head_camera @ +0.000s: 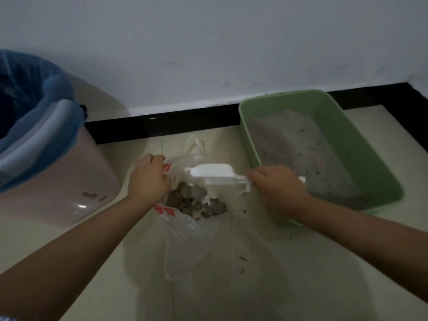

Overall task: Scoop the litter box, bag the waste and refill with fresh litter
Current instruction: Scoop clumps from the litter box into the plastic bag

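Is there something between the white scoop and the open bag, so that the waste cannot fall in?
Nothing visible blocks it. The scoop, held by the right hand, hangs directly over the clumps already in the bag. The left hand holds the bag's edge aside.

Both bare arms stretched forward, left hand (148, 179) curled into a tight pinch grip, right hand (276, 189) fisted knuckles-up, wrists fairly straight.
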